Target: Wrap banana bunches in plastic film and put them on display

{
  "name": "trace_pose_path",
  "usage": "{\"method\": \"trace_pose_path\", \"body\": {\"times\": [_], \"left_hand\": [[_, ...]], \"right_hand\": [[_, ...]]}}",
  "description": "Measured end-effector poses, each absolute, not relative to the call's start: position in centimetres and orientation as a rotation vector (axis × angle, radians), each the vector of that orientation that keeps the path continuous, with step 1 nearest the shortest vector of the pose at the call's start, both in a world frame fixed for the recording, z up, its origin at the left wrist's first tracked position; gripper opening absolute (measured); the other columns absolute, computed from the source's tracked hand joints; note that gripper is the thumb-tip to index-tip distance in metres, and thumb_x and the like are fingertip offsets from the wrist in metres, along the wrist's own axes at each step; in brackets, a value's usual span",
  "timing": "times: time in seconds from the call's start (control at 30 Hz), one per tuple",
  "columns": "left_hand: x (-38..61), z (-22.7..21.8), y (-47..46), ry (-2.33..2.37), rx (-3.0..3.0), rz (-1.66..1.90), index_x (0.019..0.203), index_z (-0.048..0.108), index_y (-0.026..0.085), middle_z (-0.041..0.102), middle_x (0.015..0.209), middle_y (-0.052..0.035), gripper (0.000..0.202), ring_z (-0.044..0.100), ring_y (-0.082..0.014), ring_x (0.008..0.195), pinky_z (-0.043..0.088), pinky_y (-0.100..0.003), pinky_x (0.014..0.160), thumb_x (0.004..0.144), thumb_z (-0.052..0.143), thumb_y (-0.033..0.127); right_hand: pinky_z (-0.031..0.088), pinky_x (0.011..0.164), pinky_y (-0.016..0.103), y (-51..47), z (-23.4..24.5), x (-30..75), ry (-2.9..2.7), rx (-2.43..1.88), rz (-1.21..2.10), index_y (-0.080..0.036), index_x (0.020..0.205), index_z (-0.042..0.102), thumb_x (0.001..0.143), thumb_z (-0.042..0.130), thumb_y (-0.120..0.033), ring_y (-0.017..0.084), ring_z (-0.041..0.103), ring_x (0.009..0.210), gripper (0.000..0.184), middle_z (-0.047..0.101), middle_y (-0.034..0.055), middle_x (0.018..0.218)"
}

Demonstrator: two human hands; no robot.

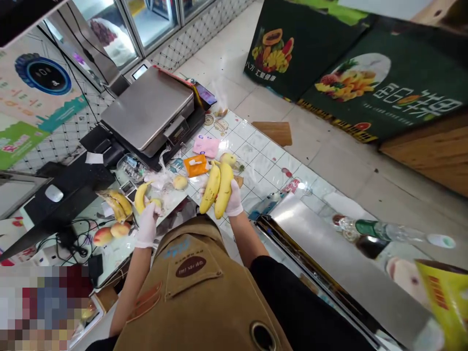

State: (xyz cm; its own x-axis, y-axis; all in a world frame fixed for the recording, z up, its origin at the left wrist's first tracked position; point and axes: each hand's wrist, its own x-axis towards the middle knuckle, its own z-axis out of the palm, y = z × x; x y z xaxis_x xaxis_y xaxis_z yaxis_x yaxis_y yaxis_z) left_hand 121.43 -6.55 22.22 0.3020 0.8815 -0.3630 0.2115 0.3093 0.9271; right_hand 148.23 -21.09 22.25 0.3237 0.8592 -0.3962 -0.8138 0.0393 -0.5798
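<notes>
My right hand (233,199), in a white glove, is closed around two yellow bananas (217,187) held upright over the tiled counter (263,161). My left hand (148,222), also gloved, grips a single banana (141,196) lower on the left. Beside it lie a few more bananas (117,204) with dark spots. A small yellow fruit (180,182) and crumpled clear plastic (163,183) rest between my hands. My brown apron (193,297) fills the lower middle.
A steel weighing scale (148,108) stands at the back left, with a black keyboard (68,192) and mouse (54,193) beside it. Two peaches (111,233) lie near cables. An orange packet (196,165) and pink packet (206,146) sit on the counter. A steel wrap dispenser (329,258) runs right.
</notes>
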Motion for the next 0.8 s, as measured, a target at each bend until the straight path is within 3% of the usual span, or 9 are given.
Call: {"method": "trace_pose_path", "body": {"times": [0.1, 0.2, 0.3, 0.37, 0.43, 0.5, 0.63, 0.8], "left_hand": [[124.4, 24.4, -8.3, 1.153, 1.28, 0.605, 0.079, 0.063, 0.023, 0.059, 0.077, -0.0027, 0.042, 0.059, -0.0192, 0.073, 0.054, -0.033, 0.071, 0.091, 0.075, 0.061], [127.8, 27.3, -9.6, 1.016, 1.344, 0.601, 0.105, 0.072, 0.026, 0.07, 0.103, -0.0068, 0.036, 0.07, -0.0262, 0.098, 0.06, -0.041, 0.093, 0.09, 0.081, 0.057], [131.3, 29.2, -10.3, 0.83, 1.262, 0.63, 0.137, 0.067, 0.031, 0.066, 0.14, -0.0107, 0.064, 0.067, -0.0333, 0.13, 0.059, -0.047, 0.109, 0.084, 0.087, 0.061], [132.9, 29.6, -10.4, 0.739, 1.175, 0.674, 0.152, 0.057, 0.031, 0.059, 0.156, -0.0118, 0.09, 0.06, -0.0367, 0.144, 0.055, -0.05, 0.118, 0.077, 0.092, 0.065], [133.4, 29.4, -10.2, 0.758, 1.068, 0.74, 0.153, 0.057, 0.03, 0.06, 0.158, -0.0112, 0.094, 0.058, -0.0379, 0.148, 0.05, -0.051, 0.125, 0.074, 0.094, 0.067], [133.1, 28.8, -9.8, 0.842, 0.93, 0.777, 0.142, 0.067, 0.03, 0.067, 0.151, -0.01, 0.083, 0.059, -0.0395, 0.148, 0.049, -0.054, 0.126, 0.074, 0.092, 0.07], [131.3, 28.0, -9.1, 0.9, 0.714, 0.76, 0.124, 0.076, 0.026, 0.073, 0.145, -0.0124, 0.076, 0.051, -0.0449, 0.155, 0.052, -0.059, 0.124, 0.075, 0.082, 0.085], [130.7, 28.7, -8.5, 0.853, 0.5, 0.842, 0.135, 0.073, 0.023, 0.07, 0.151, -0.012, 0.065, 0.05, -0.0404, 0.158, 0.046, -0.057, 0.13, 0.094, 0.071, 0.073]], "right_hand": [[0.064, 0.102, 0.06, -20.4, 23.8, 148.8, -0.156, -0.775, 1.343, -0.023, 0.125, 0.073, 0.065, 0.063, -0.092, 0.042, 0.072, 0.125, 0.092, 0.08, 0.0154, 0.114], [0.062, 0.106, 0.06, -19.7, 24.6, 149.4, -0.331, -0.875, 1.35, -0.02, 0.136, 0.069, 0.066, 0.065, -0.096, 0.042, 0.072, 0.126, 0.104, 0.079, 0.0176, 0.124], [0.059, 0.113, 0.06, -18.8, 25.8, 149.3, -0.638, -1.099, 1.263, -0.021, 0.149, 0.061, 0.076, 0.062, -0.099, 0.04, 0.07, 0.13, 0.107, 0.074, 0.0171, 0.137], [0.047, 0.126, 0.063, -18.3, 27.2, 149.0, -0.941, -1.246, 1.116, -0.018, 0.159, 0.054, 0.089, 0.05, -0.096, 0.041, 0.061, 0.143, 0.105, 0.065, 0.0208, 0.151], [0.034, 0.135, 0.065, -18.1, 28.8, 148.9, -1.226, -1.308, 0.962, -0.015, 0.166, 0.047, 0.102, 0.035, -0.086, 0.041, 0.049, 0.155, 0.097, 0.054, 0.0241, 0.163], [0.03, 0.137, 0.064, -18.5, 30.2, 149.4, -1.395, -1.277, 0.917, -0.017, 0.169, 0.044, 0.111, 0.029, -0.072, 0.038, 0.044, 0.16, 0.082, 0.048, 0.0215, 0.169], [0.037, 0.136, 0.062, -20.4, 31.6, 151.5, -1.397, -1.272, 0.988, -0.035, 0.165, 0.053, 0.112, 0.047, -0.056, 0.034, 0.051, 0.157, 0.057, 0.055, 0.0064, 0.168], [0.05, 0.127, 0.063, -22.0, 31.6, 151.8, -1.096, -1.159, 1.332, -0.047, 0.162, 0.055, 0.103, 0.066, -0.062, 0.035, 0.065, 0.144, 0.062, 0.067, -0.0006, 0.155]]}}
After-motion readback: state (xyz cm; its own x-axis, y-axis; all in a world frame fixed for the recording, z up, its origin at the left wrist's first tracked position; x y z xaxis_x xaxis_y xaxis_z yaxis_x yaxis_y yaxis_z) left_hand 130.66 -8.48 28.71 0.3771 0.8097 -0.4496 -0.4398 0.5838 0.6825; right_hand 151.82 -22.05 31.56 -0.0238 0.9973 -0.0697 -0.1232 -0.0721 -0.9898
